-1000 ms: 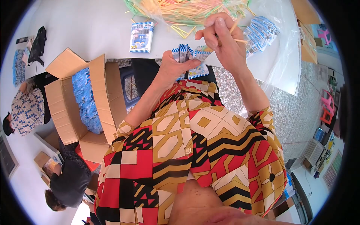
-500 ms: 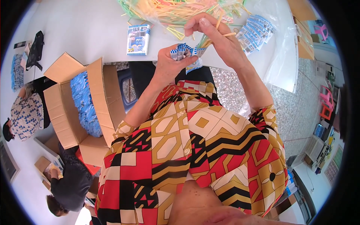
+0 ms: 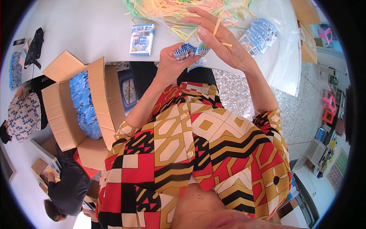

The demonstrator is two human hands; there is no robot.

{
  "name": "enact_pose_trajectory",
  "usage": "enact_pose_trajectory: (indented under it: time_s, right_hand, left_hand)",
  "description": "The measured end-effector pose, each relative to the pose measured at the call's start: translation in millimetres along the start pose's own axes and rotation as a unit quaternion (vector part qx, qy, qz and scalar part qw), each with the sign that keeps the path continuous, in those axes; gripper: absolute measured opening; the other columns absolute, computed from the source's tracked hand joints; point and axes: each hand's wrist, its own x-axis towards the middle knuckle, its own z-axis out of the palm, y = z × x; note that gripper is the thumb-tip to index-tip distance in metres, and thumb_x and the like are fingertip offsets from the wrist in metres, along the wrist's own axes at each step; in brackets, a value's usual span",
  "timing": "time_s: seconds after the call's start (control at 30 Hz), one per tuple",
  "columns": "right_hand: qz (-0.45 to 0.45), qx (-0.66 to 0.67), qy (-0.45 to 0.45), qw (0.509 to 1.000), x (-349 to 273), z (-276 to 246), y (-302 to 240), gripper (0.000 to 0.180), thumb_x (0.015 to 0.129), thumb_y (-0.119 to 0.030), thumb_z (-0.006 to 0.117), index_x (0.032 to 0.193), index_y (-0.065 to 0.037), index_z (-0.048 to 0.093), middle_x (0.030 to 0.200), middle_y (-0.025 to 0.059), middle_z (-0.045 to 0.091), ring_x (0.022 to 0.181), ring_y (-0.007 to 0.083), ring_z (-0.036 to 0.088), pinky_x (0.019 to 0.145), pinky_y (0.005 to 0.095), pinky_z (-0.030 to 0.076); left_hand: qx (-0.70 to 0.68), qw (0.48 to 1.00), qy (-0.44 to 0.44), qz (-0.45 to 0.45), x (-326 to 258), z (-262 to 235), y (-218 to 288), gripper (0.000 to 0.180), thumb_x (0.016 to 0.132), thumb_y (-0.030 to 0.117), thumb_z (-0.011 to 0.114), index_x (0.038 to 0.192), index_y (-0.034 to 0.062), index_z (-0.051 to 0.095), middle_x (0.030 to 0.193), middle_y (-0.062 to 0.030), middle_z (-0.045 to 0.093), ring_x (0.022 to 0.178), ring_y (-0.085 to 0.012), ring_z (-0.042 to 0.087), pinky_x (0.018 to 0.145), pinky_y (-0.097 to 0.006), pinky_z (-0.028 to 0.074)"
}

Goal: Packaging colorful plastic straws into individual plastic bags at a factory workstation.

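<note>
The left hand [image 3: 171, 63] pinches a bunch of small blue-and-white packets [image 3: 186, 49] between thumb and fingers, above the near edge of the white table [image 3: 95, 30]. The right hand [image 3: 225, 44] is just beside this grip, on its right. It retains yellow straws [image 3: 217, 27], which project from the hand; its upper fingers are extended and spread, and the contact of its lower fingers cannot be seen.

Beyond both grips lies a loose pile of coloured straws [image 3: 171, 17]. To the left of the left-hand grip, a flat blue-and-white package [image 3: 141, 39] rests on the table. To the right of the right-hand grip lie fanned packets [image 3: 260, 37]. Well left of and nearer than the left-hand grip, an open cardboard box [image 3: 59, 118] contains blue packets [image 3: 84, 107].
</note>
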Motion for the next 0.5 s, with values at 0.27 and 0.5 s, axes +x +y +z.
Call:
enact_pose_trajectory:
  time_s: [0.27, 0.5]
  right_hand:
    - [-0.304, 0.107, -0.055, 0.945, 9.2, -13.0, 31.4, 0.044, 0.097, -0.03, 0.037, 0.134, -0.005, 0.041, 0.146, 0.02, 0.022, 0.138, 0.0318, 0.015, 0.11, 0.0435, 0.013]
    - [0.008, -0.022, -0.076, 0.997, 0.6, -10.1, -4.6, 0.041, 0.098, -0.032, 0.035, 0.128, -0.006, 0.047, 0.131, 0.0114, 0.039, 0.126, 0.024, 0.032, 0.105, 0.0375, 0.024]
  left_hand:
    - [0.027, 0.999, -0.009, 0.016, 0.3, -4.3, -2.0, 0.012, 0.077, 0.006, 0.071, 0.083, 0.0002, 0.063, 0.07, 0.0019, 0.06, 0.062, -0.0018, 0.049, 0.055, -0.017, 0.04]
    - [0.073, 0.997, -0.008, 0.035, 3.6, -9.1, -6.0, 0.011, 0.077, 0.006, 0.07, 0.079, 0.0003, 0.061, 0.068, 0.0033, 0.058, 0.062, -0.0019, 0.047, 0.055, -0.018, 0.04]
